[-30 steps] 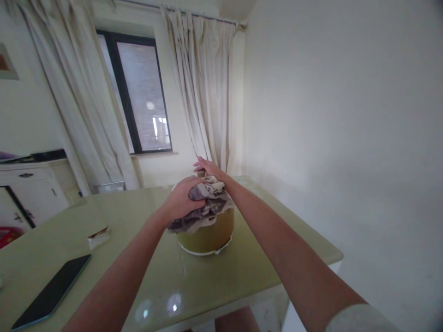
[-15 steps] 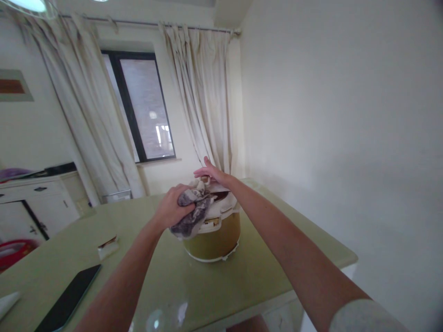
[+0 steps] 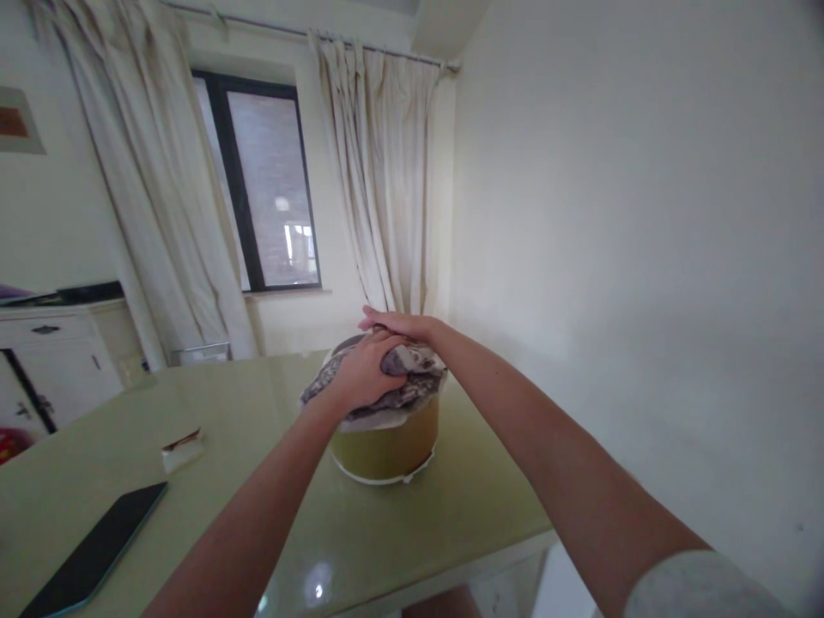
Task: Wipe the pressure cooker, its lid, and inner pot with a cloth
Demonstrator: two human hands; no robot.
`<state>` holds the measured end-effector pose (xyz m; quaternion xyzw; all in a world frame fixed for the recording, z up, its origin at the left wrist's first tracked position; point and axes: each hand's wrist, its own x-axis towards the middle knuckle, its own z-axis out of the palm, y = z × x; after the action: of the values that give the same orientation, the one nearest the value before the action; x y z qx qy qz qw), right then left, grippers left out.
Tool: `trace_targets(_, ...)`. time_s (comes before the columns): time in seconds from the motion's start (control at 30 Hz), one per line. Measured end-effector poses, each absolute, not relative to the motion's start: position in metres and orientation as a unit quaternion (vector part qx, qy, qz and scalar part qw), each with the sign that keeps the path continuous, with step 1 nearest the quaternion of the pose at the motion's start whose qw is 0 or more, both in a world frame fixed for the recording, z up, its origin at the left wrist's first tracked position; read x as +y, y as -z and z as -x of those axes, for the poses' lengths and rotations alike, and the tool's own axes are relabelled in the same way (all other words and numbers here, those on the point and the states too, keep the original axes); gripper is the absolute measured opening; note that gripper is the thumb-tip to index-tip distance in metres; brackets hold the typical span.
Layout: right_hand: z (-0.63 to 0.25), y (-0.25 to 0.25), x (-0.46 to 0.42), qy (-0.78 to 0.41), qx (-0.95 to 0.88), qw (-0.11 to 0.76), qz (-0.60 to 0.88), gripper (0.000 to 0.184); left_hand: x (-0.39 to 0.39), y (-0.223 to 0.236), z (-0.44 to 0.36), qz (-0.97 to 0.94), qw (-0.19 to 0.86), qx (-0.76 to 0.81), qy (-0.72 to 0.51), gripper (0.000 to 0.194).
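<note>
Grey-and-white patterned cloth [image 3: 415,396] drapes over the top of the round yellowish container [image 3: 386,455], which stands on the glossy green table [image 3: 469,506] in the head view. The left hand [image 3: 368,371] clutches the cloth. The right hand [image 3: 405,324] lies across the container's top; whether its fingers grip anything, I cannot tell.

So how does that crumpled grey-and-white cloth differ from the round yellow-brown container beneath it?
The crumpled grey-and-white cloth is mottled; the round yellow-brown container has a plain side. The cloth looks limp, while the container looks stiff. The cloth drapes over the container's top; the container sits on the glossy green table. Both show some white.
</note>
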<state>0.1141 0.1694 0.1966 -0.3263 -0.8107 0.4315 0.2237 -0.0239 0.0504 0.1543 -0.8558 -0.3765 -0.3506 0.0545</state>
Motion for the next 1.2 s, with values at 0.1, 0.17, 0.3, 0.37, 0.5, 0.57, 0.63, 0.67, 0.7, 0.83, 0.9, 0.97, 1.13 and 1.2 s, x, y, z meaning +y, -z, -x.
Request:
trace_targets(0.1,-0.112,-0.192,0.169,-0.432,-0.804,0.268,0.309,0.070,0.060,-0.153,0.059,0.829,0.006,-0.394,0.398,0.044)
trace_targets(0.17,-0.110,-0.186,0.167,-0.390,-0.813,0.309,0.301,0.073,0.064,-0.147,0.080,0.794,-0.027,-0.408,0.449,0.043)
trace_targets(0.3,-0.106,-0.173,0.158,-0.231,-0.861,0.339,0.302,0.065,0.068,-0.121,0.109,0.685,-0.100,-0.438,0.574,0.046)
trace_targets(0.37,-0.105,-0.169,0.154,-0.181,-0.871,0.336,0.309,0.061,0.070,-0.099,0.117,0.609,-0.128,-0.455,0.636,0.046)
trace_targets(0.5,-0.102,-0.167,0.153,-0.144,-0.879,0.332,0.311,0.062,0.073,-0.040,0.118,0.401,-0.162,-0.496,0.753,0.043)
trace_targets(0.57,-0.101,-0.166,0.154,-0.132,-0.883,0.331,0.305,0.063,0.072,-0.010,0.112,0.327,-0.145,-0.499,0.789,0.042)
trace_targets(0.63,-0.101,-0.166,0.155,-0.130,-0.885,0.335,0.297,0.063,0.065,0.016,0.101,0.321,-0.113,-0.495,0.800,0.044)
trace_targets(0.67,-0.101,-0.165,0.155,-0.130,-0.885,0.337,0.294,0.062,0.060,0.027,0.094,0.319,-0.099,-0.495,0.802,0.045)
trace_targets(0.7,-0.101,-0.165,0.155,-0.129,-0.884,0.340,0.293,0.062,0.054,0.037,0.088,0.320,-0.087,-0.499,0.801,0.047)
trace_targets(0.83,-0.102,-0.165,0.156,-0.126,-0.882,0.346,0.293,0.064,0.024,0.066,0.064,0.379,-0.001,-0.543,0.750,0.056)
trace_targets(0.9,-0.102,-0.165,0.155,-0.127,-0.882,0.344,0.295,0.065,0.010,0.073,0.057,0.443,0.082,-0.566,0.691,0.063)
trace_targets(0.97,-0.102,-0.165,0.154,-0.127,-0.882,0.343,0.297,0.065,-0.001,0.076,0.050,0.509,0.168,-0.565,0.627,0.070)
trace_targets(1.13,-0.102,-0.165,0.153,-0.124,-0.882,0.351,0.290,0.067,-0.012,0.075,0.033,0.664,0.320,-0.448,0.506,0.065)
trace_targets(1.2,-0.102,-0.164,0.154,-0.123,-0.883,0.351,0.288,0.067,-0.013,0.073,0.021,0.727,0.353,-0.377,0.452,0.055)
